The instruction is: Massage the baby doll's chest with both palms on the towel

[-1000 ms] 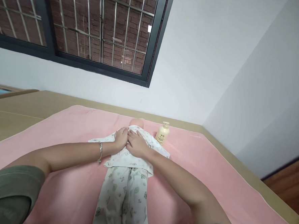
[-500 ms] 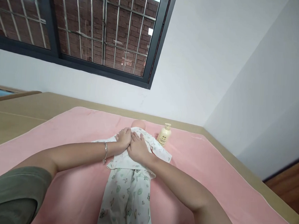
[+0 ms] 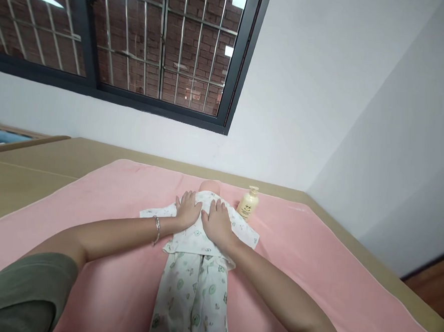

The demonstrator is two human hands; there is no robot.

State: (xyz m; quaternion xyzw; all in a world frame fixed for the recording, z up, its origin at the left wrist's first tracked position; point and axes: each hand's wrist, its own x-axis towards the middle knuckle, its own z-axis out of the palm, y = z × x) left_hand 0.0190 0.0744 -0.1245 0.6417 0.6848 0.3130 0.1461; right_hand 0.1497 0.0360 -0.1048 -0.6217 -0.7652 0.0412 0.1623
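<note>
A baby doll (image 3: 196, 244) in a white printed top and trousers lies stretched out on a pink mat (image 3: 117, 280). Only the rounded top of its bare head (image 3: 210, 187) shows beyond the collar. My left hand (image 3: 188, 210) rests flat on the left of the upper torso, fingers spread. On the right of the torso lies my right hand (image 3: 218, 223), also flat, with its fingers pointing toward the head. Between the two hands a strip of the top is visible. The doll's sleeves reach out to both sides.
A cream pump bottle (image 3: 249, 203) stands on the mat near the doll's right-hand sleeve. The mat covers a tan surface (image 3: 57, 161) that meets a white wall (image 3: 285, 115). Above is a dark-framed window (image 3: 158, 104) with metal bars behind it.
My hands have moved apart, from meeting at the middle of the doll's upper torso to lying on either side of it. Their fingers are more spread. The view has shifted slightly.
</note>
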